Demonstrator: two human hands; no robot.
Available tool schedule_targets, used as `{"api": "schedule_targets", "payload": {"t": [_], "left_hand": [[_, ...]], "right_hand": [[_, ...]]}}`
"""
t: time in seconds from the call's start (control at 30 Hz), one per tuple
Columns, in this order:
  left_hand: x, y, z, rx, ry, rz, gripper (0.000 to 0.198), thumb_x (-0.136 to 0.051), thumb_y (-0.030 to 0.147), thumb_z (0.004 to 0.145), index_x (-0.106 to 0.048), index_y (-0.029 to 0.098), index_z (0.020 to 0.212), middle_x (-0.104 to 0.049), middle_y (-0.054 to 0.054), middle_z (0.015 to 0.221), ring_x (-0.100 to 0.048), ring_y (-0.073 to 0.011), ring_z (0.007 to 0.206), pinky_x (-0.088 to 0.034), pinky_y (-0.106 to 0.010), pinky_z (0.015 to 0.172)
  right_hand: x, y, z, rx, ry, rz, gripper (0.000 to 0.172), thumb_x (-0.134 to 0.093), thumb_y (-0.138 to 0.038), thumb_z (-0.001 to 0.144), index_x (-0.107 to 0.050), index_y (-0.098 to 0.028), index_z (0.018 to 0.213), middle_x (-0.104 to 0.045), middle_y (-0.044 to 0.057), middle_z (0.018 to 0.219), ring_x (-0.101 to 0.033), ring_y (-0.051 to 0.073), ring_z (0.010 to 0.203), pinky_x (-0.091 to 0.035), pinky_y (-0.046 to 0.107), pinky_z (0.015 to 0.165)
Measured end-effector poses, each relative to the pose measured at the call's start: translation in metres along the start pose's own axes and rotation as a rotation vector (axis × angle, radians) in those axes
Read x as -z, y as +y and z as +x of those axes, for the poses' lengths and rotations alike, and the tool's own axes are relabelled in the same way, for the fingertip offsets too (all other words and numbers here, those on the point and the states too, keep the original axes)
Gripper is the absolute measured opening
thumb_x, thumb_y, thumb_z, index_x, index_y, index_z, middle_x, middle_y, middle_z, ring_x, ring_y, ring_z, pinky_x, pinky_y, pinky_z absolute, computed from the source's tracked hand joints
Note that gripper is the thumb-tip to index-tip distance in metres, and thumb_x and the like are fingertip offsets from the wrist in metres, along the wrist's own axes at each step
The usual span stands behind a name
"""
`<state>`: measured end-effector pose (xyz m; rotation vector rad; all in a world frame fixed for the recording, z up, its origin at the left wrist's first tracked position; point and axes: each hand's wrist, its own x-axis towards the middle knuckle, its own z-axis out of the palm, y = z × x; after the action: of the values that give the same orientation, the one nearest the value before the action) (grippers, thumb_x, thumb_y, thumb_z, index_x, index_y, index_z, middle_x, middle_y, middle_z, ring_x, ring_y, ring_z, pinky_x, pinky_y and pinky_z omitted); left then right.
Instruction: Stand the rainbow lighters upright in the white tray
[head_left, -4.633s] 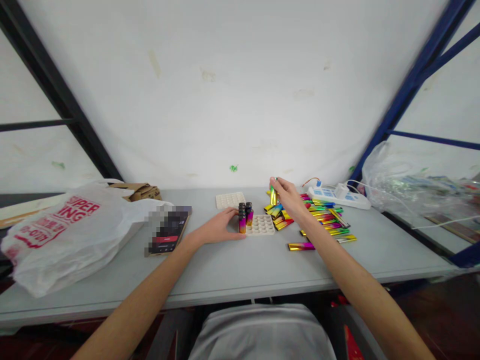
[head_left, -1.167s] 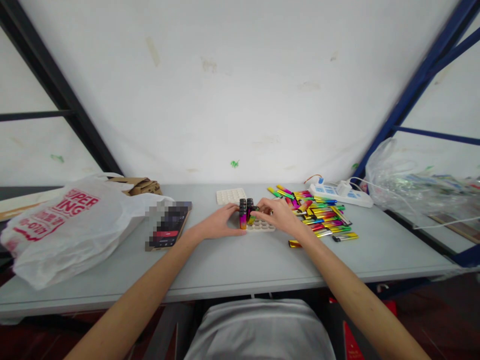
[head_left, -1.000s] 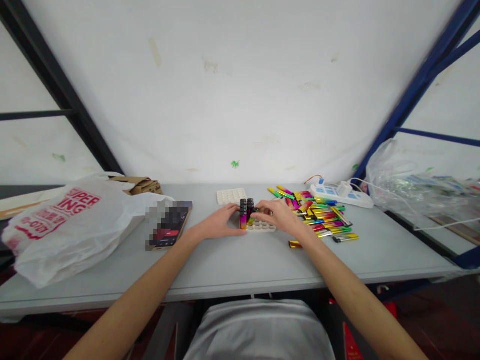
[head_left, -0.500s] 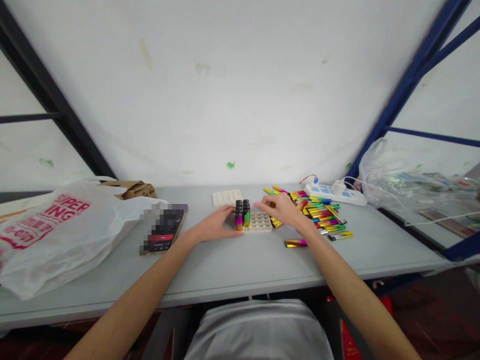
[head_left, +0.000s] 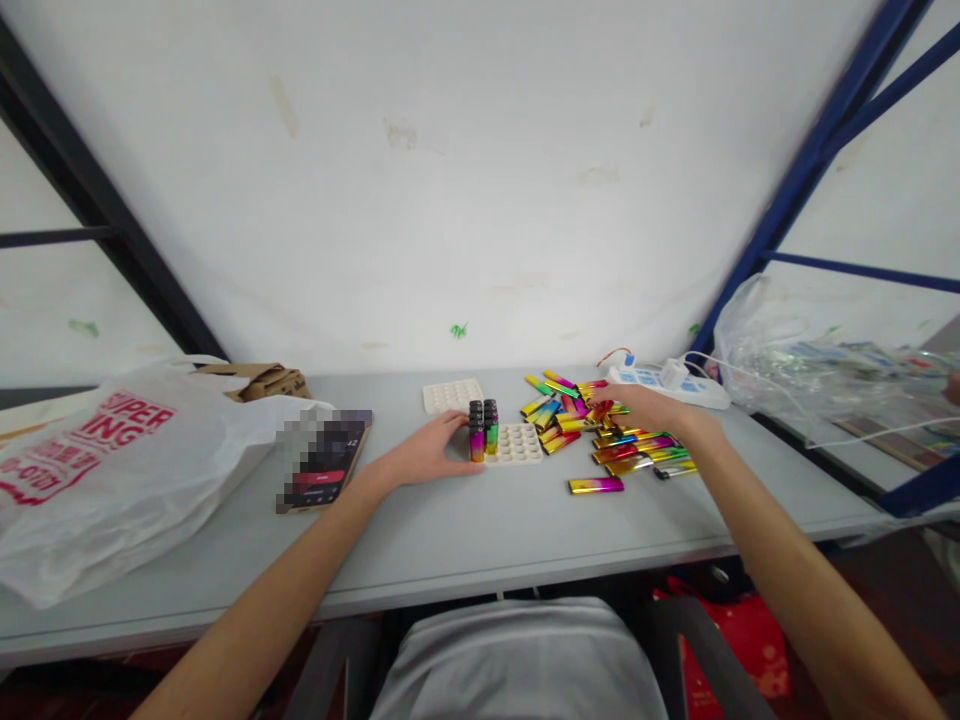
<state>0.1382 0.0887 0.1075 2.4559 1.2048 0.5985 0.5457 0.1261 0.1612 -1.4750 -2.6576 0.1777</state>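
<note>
So far there are two short rows of shiny rainbow-metallic lighters with black tops [head_left: 484,436] standing upright at the left end of a cream pocketed tray [head_left: 521,447] on the grey table [head_left: 517,540]. The rest of its visible pockets look unfilled, and a second cream pocketed tray [head_left: 452,396] behind it has nothing standing in it, so I'd call this early days. Plenty left over too: a messy heap of loose metallic multicoloured lighters [head_left: 631,448] lies to the right (plus one yellow-and-purple straggler [head_left: 596,486] nearer the front). Left hand [head_left: 429,453] is spread around the filled end, thumb and fingers apart. Right hand [head_left: 634,402] is at the heap, fingertips hidden, can't tell if it's gripping anything.
</note>
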Motion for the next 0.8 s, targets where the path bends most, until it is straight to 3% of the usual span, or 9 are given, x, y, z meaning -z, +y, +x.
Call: {"api": "schedule_targets", "payload": {"t": [0.2, 0.33, 0.47, 0.6, 0.8], "left_hand": [[-0.001, -0.002, 0.0, -0.018, 0.012, 0.001, 0.073, -0.079, 0.065, 0.075, -0.064, 0.017, 0.129, -0.063, -0.016, 0.14, -0.06, -0.0392, 0.13, -0.047, -0.049, 0.114], [-0.001, -0.001, 0.0, -0.008, 0.006, -0.002, 0.075, -0.08, 0.064, 0.075, -0.064, 0.017, 0.13, -0.063, -0.017, 0.14, -0.06, -0.0398, 0.13, -0.047, -0.05, 0.114], [0.0, 0.001, 0.0, -0.002, -0.001, -0.001, 0.073, -0.08, 0.062, 0.075, -0.064, 0.017, 0.13, -0.063, -0.017, 0.14, -0.06, -0.0391, 0.131, -0.047, -0.049, 0.115], [0.0, 0.0, 0.0, -0.013, 0.004, 0.0, 0.073, -0.08, 0.063, 0.075, -0.064, 0.018, 0.129, -0.063, -0.017, 0.139, -0.06, -0.0385, 0.13, -0.046, -0.049, 0.115], [0.0, 0.0, 0.0, -0.025, -0.01, -0.011, 0.074, -0.08, 0.061, 0.077, -0.062, 0.016, 0.132, -0.062, -0.018, 0.142, -0.059, -0.0382, 0.132, -0.045, -0.049, 0.116]], "right_hand": [[-0.008, 0.012, 0.003, 0.019, 0.07, 0.03, 0.019, -0.069, -0.023, 0.084, -0.077, -0.02, 0.1, -0.076, 0.011, 0.115, -0.071, 0.029, 0.106, -0.053, 0.04, 0.097], [-0.008, 0.009, -0.002, -0.043, 0.172, 0.242, 0.027, -0.071, -0.041, 0.087, -0.075, -0.02, 0.104, -0.078, 0.01, 0.103, -0.072, 0.027, 0.094, -0.056, 0.039, 0.085], [-0.009, -0.012, -0.004, -0.034, 0.258, 0.619, 0.043, -0.073, -0.054, 0.085, -0.075, -0.019, 0.109, -0.078, 0.01, 0.103, -0.073, 0.026, 0.092, -0.057, 0.038, 0.082], [-0.016, -0.04, 0.007, 0.044, 0.274, 0.942, 0.046, -0.076, -0.055, 0.083, -0.074, -0.019, 0.111, -0.077, 0.009, 0.106, -0.072, 0.025, 0.095, -0.057, 0.037, 0.083], [-0.029, -0.078, 0.04, 0.016, 0.316, 1.223, 0.046, -0.071, -0.063, 0.086, -0.073, -0.018, 0.092, -0.071, 0.004, 0.086, -0.067, 0.018, 0.082, -0.055, 0.029, 0.074]]}}
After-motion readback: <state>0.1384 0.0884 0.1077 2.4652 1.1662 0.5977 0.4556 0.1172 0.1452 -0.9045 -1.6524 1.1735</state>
